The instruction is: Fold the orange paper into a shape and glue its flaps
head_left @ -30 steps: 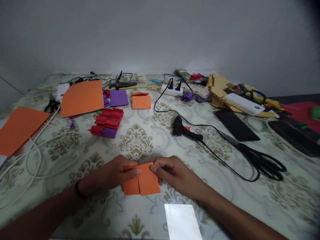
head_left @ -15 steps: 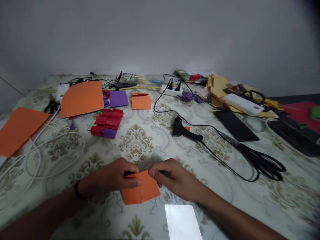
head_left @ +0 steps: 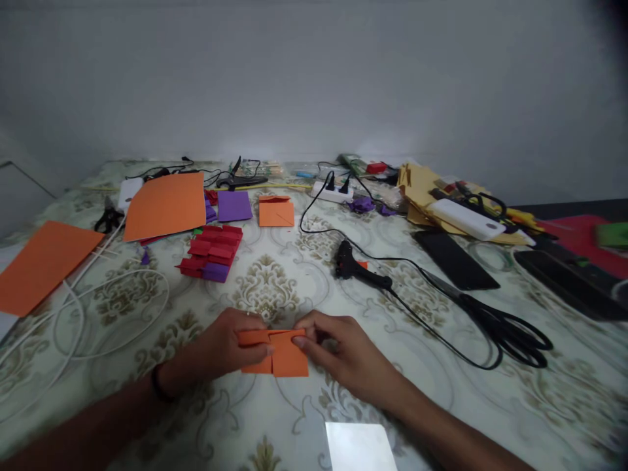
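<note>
A small folded orange paper [head_left: 289, 356] with a slit down its middle is held above the patterned tablecloth. My left hand [head_left: 233, 340] pinches its left part, thumb across the front and fingers behind. At the right upper corner, my right hand [head_left: 338, 347] grips the same paper between thumb and fingers. The top edge is folded over, and its left section stands as a flap under my left thumb. Just below my right hand lies a white card [head_left: 360, 447].
Red folded pieces [head_left: 210, 248], a purple square [head_left: 234, 206] and an orange folded paper [head_left: 276, 212] lie beyond the hands. A black glue gun [head_left: 360, 267], scissors [head_left: 510, 327] and a phone [head_left: 456, 260] are to the right. White cable [head_left: 78, 314] loops at left.
The orange paper has levelled out and shows less of its front, with its upper left flap more visible. Both hands still hold it. The camera view has shifted slightly.
</note>
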The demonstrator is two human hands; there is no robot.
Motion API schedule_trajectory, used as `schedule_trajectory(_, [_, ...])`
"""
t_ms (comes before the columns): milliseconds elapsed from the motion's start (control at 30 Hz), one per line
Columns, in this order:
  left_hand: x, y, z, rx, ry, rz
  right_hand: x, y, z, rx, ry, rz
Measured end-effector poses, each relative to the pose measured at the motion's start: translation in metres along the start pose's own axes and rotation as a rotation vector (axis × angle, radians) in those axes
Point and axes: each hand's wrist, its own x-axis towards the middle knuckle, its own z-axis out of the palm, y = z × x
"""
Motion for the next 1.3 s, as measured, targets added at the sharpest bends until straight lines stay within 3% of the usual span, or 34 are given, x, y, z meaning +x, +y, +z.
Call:
schedule_trajectory(167, [0.001,-0.005,-0.004,-0.174,0.080,-0.072,0.001,-0.002,-0.002,-0.033,-0.041,-0.018])
schedule_trajectory(333, [0.000,-0.005,-0.002,-0.175,0.148,-0.186,0.001,0.001,0.000,-0.134,-0.101,-0.037])
schedule_trajectory(500, [0.001,-0.007,0.003,-0.235,0.111,-0.239,0.001,0.001,0.000,-0.077,-0.050,-0.054])
schedule_trajectory(633, [0.003,-0.011,0.004,-0.273,0.040,-0.230,0.002,-0.001,-0.003,-0.086,-0.014,-0.022])
schedule_trajectory(833, [0.005,-0.010,0.003,-0.433,0.104,-0.256,0.004,0.000,-0.002,-0.154,-0.091,0.030])
schedule_trajectory(1100, [0.011,-0.013,0.002,-0.517,0.186,-0.219,0.004,-0.001,-0.007,-0.119,-0.011,0.047])
schedule_trajectory(1300, [0.010,-0.017,0.001,-0.531,0.163,-0.200,0.003,0.001,-0.001,-0.154,-0.138,-0.033])
